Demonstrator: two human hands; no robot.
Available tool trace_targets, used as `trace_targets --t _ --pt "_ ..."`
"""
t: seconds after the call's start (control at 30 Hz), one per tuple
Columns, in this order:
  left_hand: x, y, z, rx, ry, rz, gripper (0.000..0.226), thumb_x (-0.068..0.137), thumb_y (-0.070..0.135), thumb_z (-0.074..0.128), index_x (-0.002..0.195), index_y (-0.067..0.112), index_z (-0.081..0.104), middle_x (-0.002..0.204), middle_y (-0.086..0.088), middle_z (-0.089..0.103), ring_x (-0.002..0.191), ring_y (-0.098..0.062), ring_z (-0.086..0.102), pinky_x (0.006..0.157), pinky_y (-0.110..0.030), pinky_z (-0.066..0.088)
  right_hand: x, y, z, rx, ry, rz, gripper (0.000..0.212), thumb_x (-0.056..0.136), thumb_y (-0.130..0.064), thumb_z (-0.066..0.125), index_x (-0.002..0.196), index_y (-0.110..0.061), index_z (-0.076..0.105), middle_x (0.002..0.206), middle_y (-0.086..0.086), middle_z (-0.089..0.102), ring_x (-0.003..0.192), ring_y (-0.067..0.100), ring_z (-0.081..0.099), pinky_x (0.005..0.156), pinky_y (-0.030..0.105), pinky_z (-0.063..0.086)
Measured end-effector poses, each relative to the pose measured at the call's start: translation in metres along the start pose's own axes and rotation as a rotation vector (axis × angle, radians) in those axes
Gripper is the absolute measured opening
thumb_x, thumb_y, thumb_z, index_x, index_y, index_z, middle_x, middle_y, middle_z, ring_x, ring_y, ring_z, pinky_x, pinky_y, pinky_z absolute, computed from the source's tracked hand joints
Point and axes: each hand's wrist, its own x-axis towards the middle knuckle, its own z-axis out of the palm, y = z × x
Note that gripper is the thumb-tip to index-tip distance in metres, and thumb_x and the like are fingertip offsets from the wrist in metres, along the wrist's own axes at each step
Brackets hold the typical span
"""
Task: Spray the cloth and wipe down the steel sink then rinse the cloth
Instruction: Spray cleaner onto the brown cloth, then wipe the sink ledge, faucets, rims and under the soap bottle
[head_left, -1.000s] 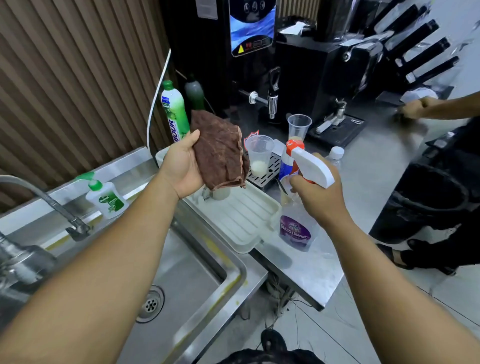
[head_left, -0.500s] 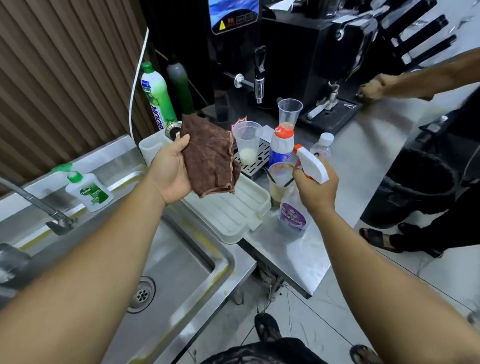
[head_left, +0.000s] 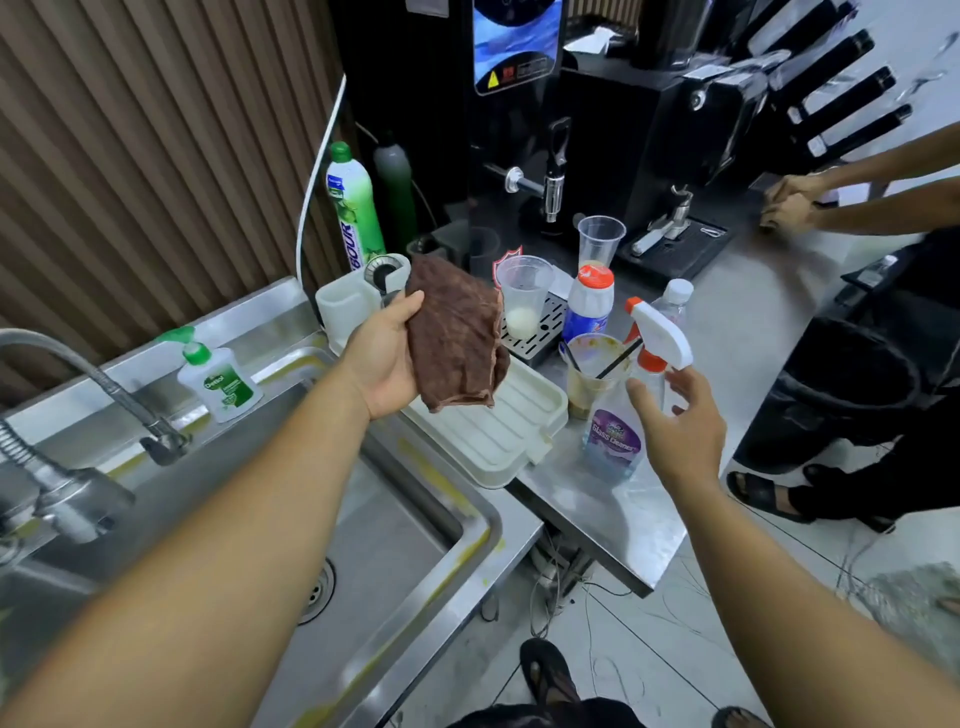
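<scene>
My left hand (head_left: 382, 361) holds a brown cloth (head_left: 453, 332) up over the white drain tray (head_left: 488, 431), thumb on the cloth's top edge. The glass cleaner spray bottle (head_left: 615, 436) with its white and orange trigger head stands on the steel counter (head_left: 618, 514). My right hand (head_left: 675, 426) hovers just beside the bottle's neck with fingers spread, not gripping it. The steel sink (head_left: 395, 545) lies below my left arm, its drain (head_left: 317, 592) partly hidden by the arm.
A tap (head_left: 104, 395) and a soap bottle (head_left: 221, 382) stand at the sink's back rim. Cups (head_left: 522, 301), a used cup with straw (head_left: 595, 374), bottles and black drink machines (head_left: 613, 130) crowd the counter. Another person's hands (head_left: 789, 202) work at the right; a black bin (head_left: 841, 384) stands beside.
My right hand has set the spray bottle down on the counter and let go of it, fingers now spread. The left hand still holds the cloth up.
</scene>
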Motion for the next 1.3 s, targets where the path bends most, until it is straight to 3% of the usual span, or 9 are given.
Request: trace_targets --t 0.23,0.37,0.47,0.57,0.67,0.77,0.87,1.03,1.3 --pt "-0.022 0.004 -0.010 0.031 0.027 -0.025 0.041 0.107 0.026 0.040 0.145 0.014 0.049 0.132 -0.015 0.065 0.118 -0.032 0.065 0.091 -0.047 0.056 -0.049 0.008 0.006 -0.043 0.139 0.093 0.060 0.095 -0.041 0.062 0.148 -0.019 0.045 0.155 0.000 0.043 0.143 0.020 0.039 0.117 0.045 0.035" --pt "-0.039 0.007 -0.018 0.021 0.033 -0.026 0.040 0.107 0.025 0.039 0.142 0.012 0.052 0.126 -0.015 0.069 0.108 -0.030 0.070 0.084 -0.044 0.059 -0.076 -0.015 0.025 -0.006 0.209 -0.100 0.026 0.096 -0.027 0.061 0.119 -0.017 0.064 0.120 0.000 0.062 0.110 0.019 0.059 0.091 0.041 0.053" --pt "-0.054 0.011 -0.026 0.009 0.035 -0.037 0.038 0.105 0.026 0.039 0.134 0.010 0.058 0.121 -0.015 0.071 0.106 -0.030 0.071 0.088 -0.044 0.055 -0.089 -0.058 0.050 0.109 -0.047 -0.108 0.018 0.096 -0.039 0.061 0.102 -0.026 0.072 0.103 -0.010 0.068 0.097 0.015 0.063 0.081 0.031 0.050" --pt "-0.070 0.014 -0.036 -0.009 0.043 -0.029 0.041 0.104 0.026 0.039 0.134 0.007 0.058 0.122 -0.016 0.070 0.108 -0.030 0.070 0.091 -0.044 0.055 -0.096 -0.109 0.074 0.187 -0.461 -0.088 0.035 0.093 -0.055 0.060 0.115 -0.030 0.069 0.111 -0.020 0.068 0.104 -0.002 0.060 0.087 0.021 0.043" --pt "-0.088 0.018 -0.045 -0.025 0.038 0.004 0.041 0.102 0.026 0.039 0.126 0.005 0.065 0.123 -0.019 0.069 0.109 -0.033 0.068 0.096 -0.046 0.052 -0.098 -0.145 0.096 0.367 -0.775 -0.044 0.022 0.097 -0.038 0.062 0.088 -0.019 0.069 0.072 -0.025 0.068 0.068 -0.011 0.060 0.061 0.005 0.043" --pt "-0.109 0.021 -0.055 -0.087 0.057 0.062 0.039 0.096 0.027 0.047 0.112 0.004 0.074 0.117 -0.019 0.071 0.105 -0.033 0.070 0.093 -0.045 0.053 -0.099 -0.160 0.118 0.443 -0.849 -0.092 0.021 0.099 -0.021 0.062 0.078 -0.017 0.064 0.061 -0.021 0.063 0.059 -0.006 0.056 0.055 0.007 0.041" --pt "-0.129 0.021 -0.068 -0.096 0.086 0.170 0.042 0.091 0.024 0.058 0.126 0.001 0.065 0.127 -0.020 0.066 0.116 -0.033 0.065 0.096 -0.045 0.054 -0.107 -0.170 0.135 0.529 -0.934 -0.093 0.012 0.098 -0.022 0.064 0.105 -0.013 0.068 0.091 -0.006 0.077 0.085 0.007 0.071 0.070 0.018 0.054" --pt "-0.159 0.014 -0.083 -0.117 0.232 0.329 0.086 0.067 0.025 0.091 0.138 -0.004 0.053 0.132 -0.024 0.061 0.118 -0.034 0.063 0.094 -0.048 0.054 -0.132 -0.196 0.156 0.569 -1.101 -0.160 0.010 0.096 -0.017 0.066 0.104 -0.014 0.071 0.095 0.007 0.077 0.087 0.016 0.071 0.074 0.031 0.058" --pt "-0.204 0.002 -0.092 -0.162 0.583 0.473 0.035 0.094 0.015 0.062 0.127 0.004 0.065 0.122 -0.020 0.070 0.110 -0.030 0.069 0.091 -0.043 0.058 -0.167 -0.211 0.191 0.373 -1.194 -0.465 0.041 0.099 -0.037 0.059 0.068 -0.010 0.062 0.063 0.007 0.055 0.062 0.012 0.050 0.061 0.036 0.042"
